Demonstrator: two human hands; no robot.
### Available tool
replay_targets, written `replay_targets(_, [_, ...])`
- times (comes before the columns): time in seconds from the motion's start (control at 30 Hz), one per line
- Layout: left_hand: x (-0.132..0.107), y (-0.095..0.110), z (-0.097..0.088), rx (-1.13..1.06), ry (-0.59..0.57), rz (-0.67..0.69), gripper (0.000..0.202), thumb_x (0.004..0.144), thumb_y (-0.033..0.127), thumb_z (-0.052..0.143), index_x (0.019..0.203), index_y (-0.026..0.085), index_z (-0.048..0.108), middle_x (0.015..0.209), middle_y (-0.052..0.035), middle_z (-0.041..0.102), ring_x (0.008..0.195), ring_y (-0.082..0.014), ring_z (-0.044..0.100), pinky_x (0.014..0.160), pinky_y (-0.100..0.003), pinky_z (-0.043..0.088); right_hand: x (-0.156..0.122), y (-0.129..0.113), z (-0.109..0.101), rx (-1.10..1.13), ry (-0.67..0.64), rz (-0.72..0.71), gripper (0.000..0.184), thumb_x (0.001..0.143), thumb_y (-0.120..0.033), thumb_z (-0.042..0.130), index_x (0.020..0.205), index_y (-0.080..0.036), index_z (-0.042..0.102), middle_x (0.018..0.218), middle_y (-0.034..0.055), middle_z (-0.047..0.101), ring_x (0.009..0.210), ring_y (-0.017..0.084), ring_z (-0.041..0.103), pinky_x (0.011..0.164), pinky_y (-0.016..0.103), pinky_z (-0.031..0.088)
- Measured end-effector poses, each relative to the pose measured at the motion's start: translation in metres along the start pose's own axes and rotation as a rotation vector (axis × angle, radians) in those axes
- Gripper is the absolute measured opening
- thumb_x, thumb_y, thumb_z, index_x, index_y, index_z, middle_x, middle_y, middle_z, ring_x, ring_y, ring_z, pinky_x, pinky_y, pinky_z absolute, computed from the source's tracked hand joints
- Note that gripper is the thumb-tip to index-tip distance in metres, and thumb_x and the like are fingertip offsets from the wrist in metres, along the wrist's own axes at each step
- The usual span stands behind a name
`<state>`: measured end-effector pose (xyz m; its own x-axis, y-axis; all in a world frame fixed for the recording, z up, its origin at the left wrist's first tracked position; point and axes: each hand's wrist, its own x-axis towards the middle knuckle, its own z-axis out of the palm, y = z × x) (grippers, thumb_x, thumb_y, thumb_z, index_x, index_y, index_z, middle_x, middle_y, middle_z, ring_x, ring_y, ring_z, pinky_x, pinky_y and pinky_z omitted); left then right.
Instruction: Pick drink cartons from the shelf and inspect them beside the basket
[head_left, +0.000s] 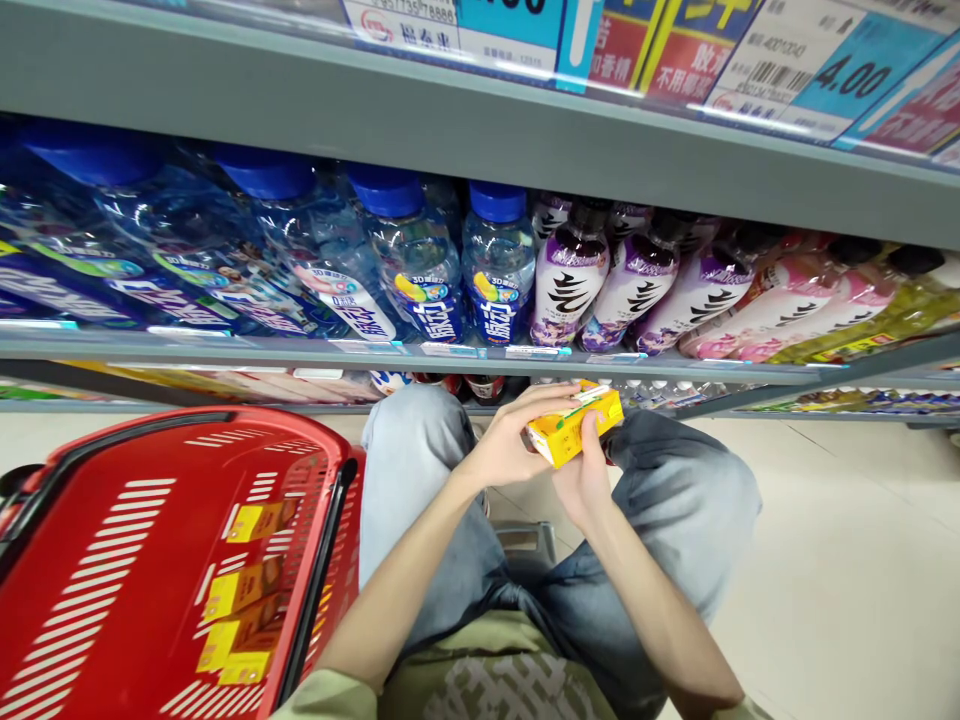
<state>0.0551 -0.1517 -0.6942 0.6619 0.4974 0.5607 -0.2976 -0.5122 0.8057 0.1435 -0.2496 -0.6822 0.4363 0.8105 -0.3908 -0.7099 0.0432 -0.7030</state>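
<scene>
Between my knees, a small yellow drink carton (564,438) is held in both hands, tilted on its side. My left hand (510,435) wraps its left end and far side, fingers laid along the top. My right hand (583,485) grips it from the near right, with the thumb pressed on its face. Beyond the carton stand bottles with purple and white labels (570,270) on the shelf. Parts of the carton are covered by my fingers.
A red shopping basket (97,480) stands at my left with several yellow cartons (236,590) in it. Ahead runs a grey shelf (450,355) with blue-capped bottles (499,265) and pink-labelled bottles (795,300). Price tags (817,70) line the upper shelf edge.
</scene>
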Motion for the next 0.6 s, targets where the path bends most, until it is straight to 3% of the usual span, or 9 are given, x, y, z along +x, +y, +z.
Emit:
replay_targets(0.13, [-0.002, -0.002, 0.006, 0.192, 0.046, 0.085, 0.064, 0.084, 0.014, 0.078, 0.146, 0.021, 0.062, 0.146, -0.0177, 0.065, 0.142, -0.031, 0.058, 0.118, -0.053, 0.049, 0.004, 0.006, -0.001, -0.115, 0.1, -0.135, 0.069, 0.078, -0.055, 0.085, 0.136, -0.025, 0.063, 0.127, 0.0092, 0.074, 0.119, 0.028, 0.069, 0.1, 0.046, 0.059])
replay_targets(0.33, [-0.008, -0.002, 0.012, 0.296, 0.14, 0.063, 0.078, 0.081, 0.018, 0.076, 0.155, 0.022, 0.053, 0.148, -0.0163, 0.064, 0.133, -0.0323, 0.066, 0.111, -0.05, 0.058, 0.005, 0.003, -0.008, -0.286, 0.007, -0.255, 0.069, 0.075, -0.038, 0.092, 0.135, -0.022, 0.061, 0.126, 0.0093, 0.074, 0.107, 0.024, 0.072, 0.096, 0.039, 0.06])
replay_targets(0.6, [-0.009, -0.001, 0.013, 0.341, 0.151, 0.046, 0.077, 0.081, 0.019, 0.076, 0.154, 0.02, 0.054, 0.149, -0.0167, 0.062, 0.128, -0.0324, 0.069, 0.11, -0.049, 0.059, 0.005, -0.004, -0.005, -0.297, 0.009, -0.242, 0.069, 0.071, -0.036, 0.094, 0.13, -0.022, 0.06, 0.109, 0.0063, 0.076, 0.089, 0.021, 0.072, 0.081, 0.035, 0.063])
